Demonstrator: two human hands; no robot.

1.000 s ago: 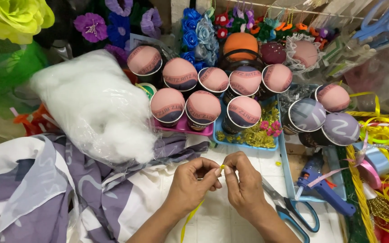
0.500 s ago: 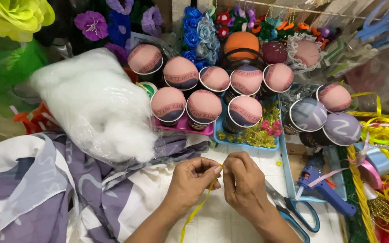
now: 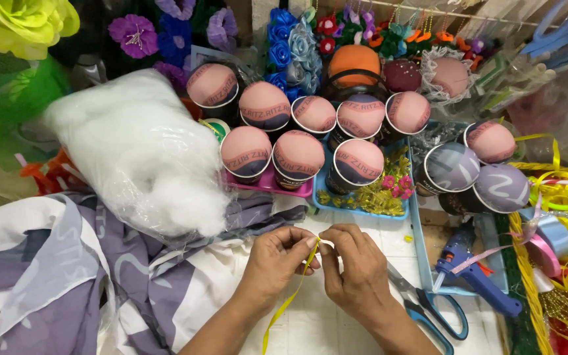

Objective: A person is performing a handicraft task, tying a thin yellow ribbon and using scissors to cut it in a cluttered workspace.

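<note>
My left hand (image 3: 277, 263) and my right hand (image 3: 355, 266) meet over the white tabletop, both pinching the top end of a thin yellow ribbon (image 3: 288, 302). The ribbon hangs from the fingertips and trails down and left toward the frame's bottom edge. Just beyond my hands stand several cups topped with pink fabric domes (image 3: 296, 156), some in a pink tray (image 3: 267, 186) and some in a blue tray (image 3: 363, 212).
A clear bag of white stuffing (image 3: 136, 154) lies at left on purple and white cloth (image 3: 67, 276). Blue-handled scissors (image 3: 432, 309) and a blue glue gun (image 3: 471, 273) lie right of my right hand. Curled ribbons (image 3: 563, 217) fill a basket at far right. Fabric flowers (image 3: 21, 23) line the back.
My hands have shifted slightly up. The yellow ribbon has been drawn higher between my fingertips, and more of its length now hangs below my left hand.
</note>
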